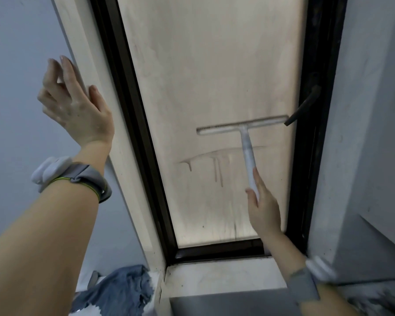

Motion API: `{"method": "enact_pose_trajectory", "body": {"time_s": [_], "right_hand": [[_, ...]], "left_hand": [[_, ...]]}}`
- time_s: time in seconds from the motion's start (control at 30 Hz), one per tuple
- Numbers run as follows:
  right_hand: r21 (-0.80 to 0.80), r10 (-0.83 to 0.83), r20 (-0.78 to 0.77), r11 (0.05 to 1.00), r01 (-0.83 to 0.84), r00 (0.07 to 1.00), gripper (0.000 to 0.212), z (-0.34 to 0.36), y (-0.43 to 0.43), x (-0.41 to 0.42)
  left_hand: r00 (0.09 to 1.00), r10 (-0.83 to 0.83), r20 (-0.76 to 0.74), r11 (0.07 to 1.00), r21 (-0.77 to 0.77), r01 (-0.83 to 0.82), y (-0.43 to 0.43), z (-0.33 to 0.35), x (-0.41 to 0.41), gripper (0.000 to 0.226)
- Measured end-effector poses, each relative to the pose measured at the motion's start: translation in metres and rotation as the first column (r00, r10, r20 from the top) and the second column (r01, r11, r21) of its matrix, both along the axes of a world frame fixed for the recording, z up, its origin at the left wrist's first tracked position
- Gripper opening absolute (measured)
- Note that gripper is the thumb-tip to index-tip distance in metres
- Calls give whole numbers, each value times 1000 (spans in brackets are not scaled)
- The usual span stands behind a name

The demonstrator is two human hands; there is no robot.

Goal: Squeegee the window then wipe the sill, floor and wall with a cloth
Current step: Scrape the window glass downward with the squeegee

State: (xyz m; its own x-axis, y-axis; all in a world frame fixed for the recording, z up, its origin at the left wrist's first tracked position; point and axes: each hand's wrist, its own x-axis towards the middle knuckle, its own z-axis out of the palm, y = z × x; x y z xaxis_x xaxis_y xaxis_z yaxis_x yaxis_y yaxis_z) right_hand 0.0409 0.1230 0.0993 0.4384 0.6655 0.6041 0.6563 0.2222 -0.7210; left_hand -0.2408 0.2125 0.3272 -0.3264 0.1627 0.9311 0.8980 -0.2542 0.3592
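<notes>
White squeegee, one, gripped by right hand; left hand spread; one cloth.

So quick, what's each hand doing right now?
Left hand: open, fingers spread, resting against the pale window frame, holding nothing.
Right hand: closed on the handle of the white squeegee, its blade against the glass.

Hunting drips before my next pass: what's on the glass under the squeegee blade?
Below the squeegee, a dirty water line with drips. The right hand covers some glass.
</notes>
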Motion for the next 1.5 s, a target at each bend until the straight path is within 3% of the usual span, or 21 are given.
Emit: {"method": "enact_pose_trajectory", "body": {"time_s": [0.2, 0.5, 0.67, 0.83, 1.1, 1.27, 1.5], "right_hand": [[19, -17, 24, 1000, 17, 1000, 58, 41, 30, 8], [-210, -35, 28, 977, 41, 999, 55, -67, 9, -8], [-319, -31, 25, 947, 38, 999, 59, -92, -15, -14], [-248, -8, -2, 969, 7, 1000, 59, -80, -25, -17], [9, 38, 122, 999, -40, 992, 55, 4, 16, -36], [1, 64, 181, 998, -65, 981, 58, 14, 35, -41], [-139, 98, 205, 988, -71, 974, 67, -59, 23, -44]], "left_hand": [[1000, 9, 3, 1000, 1, -9, 0, 0, 0, 56], [999, 35, 6, 999, 15, -35, 4, -1, -1, 57], [1000, 32, 2, 999, 16, -32, 3, 1, 0, 57], [1000, 22, -1, 1000, 16, -22, 2, 1, -1, 56], [1000, 16, 1, 1000, 8, -16, 2, 0, -1, 56], [1000, 20, 4, 1000, 7, -20, 3, 0, -2, 56], [1000, 26, 3, 999, 20, -26, 5, 0, -2, 56]]}}
